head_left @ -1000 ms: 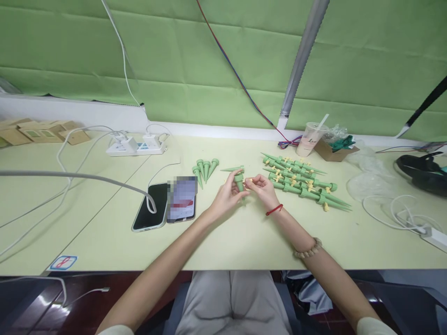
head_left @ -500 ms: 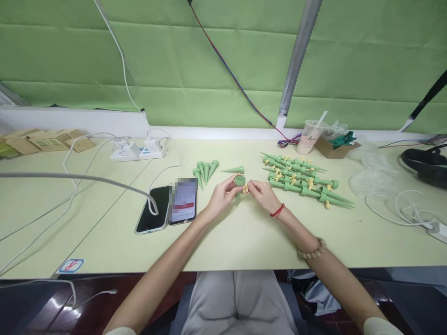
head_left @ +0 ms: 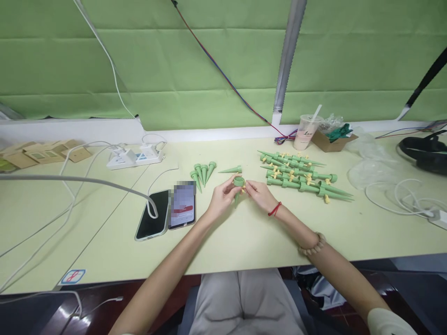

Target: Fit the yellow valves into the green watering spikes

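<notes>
I'm seeing the left hand [head_left: 220, 198] gripping a green spike [head_left: 238, 184] above the table [head_left: 244, 237], open end up. The right hand [head_left: 257, 194] is pinching a yellow piece [head_left: 244, 188] against its side, beside the spike pile [head_left: 300, 177].

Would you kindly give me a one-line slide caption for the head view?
Both hands, left hand and right hand, hold a green spike above the table.

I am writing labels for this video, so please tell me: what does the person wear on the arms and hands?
Both forearms are bare. The right wrist carries a thin red string bracelet, and further up the right forearm sits a bracelet of pale round beads. A light, off-white sleeve edge shows near the right elbow. The left hand and right hand have no gloves; no rings can be made out.
</notes>
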Motion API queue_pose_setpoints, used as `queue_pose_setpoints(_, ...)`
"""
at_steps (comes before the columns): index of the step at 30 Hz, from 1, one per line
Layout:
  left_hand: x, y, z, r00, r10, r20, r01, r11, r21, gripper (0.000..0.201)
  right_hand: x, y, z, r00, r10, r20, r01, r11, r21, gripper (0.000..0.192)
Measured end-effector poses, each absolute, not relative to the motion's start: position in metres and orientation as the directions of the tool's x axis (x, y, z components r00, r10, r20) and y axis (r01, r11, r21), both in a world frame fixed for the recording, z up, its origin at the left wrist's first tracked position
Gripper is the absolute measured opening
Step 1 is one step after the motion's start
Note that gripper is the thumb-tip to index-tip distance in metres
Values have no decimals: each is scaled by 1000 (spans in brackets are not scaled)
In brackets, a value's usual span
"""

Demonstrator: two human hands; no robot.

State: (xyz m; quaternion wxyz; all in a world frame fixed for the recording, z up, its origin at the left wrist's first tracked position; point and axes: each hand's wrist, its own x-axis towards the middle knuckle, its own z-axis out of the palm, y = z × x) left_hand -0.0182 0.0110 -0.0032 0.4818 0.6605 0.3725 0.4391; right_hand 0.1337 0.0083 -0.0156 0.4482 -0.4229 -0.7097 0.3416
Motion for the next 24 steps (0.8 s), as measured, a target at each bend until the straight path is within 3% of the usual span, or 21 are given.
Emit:
queue_pose_setpoints(3,-18,10,-3,335,912,236,88,-280,956,44,129,9,-19,-313,939,143,59,169,-984,52)
queue_pose_setpoints(5,-19,12,-3,341,921,187,15,-204,979,43,130,8,-18,-298,935,192,154,245,-957,52)
queue_pose_setpoints(8,-22,17,-3,377,923,79,-81,-52,995,39,137,7,-13,-342,841,420,488,541,-685,43)
queue_pose_setpoints(11,-26,20,-3,439,899,-10,-134,76,988,34,145,9,-7,-448,745,495,669,646,-368,41)
queue_pose_setpoints(14,-27,17,-1,523,850,-60,-166,171,971,32,147,9,-5,-484,698,528,686,677,-267,41)
queue_pose_setpoints(17,-25,13,0,535,845,-7,-164,112,980,34,140,4,-8,-449,706,548,547,702,-456,46)
queue_pose_setpoints(19,-22,11,-1,484,873,67,-150,7,989,40,132,1,-12,-344,814,468,411,579,-704,49)
queue_pose_setpoints(21,-20,12,-1,412,903,123,-115,-82,990,48,127,-1,-14,-298,908,294,278,378,-883,51)
queue_pose_setpoints(24,-21,15,0,360,923,138,-76,-119,990,50,129,0,-11,-299,935,191,293,280,-914,50)
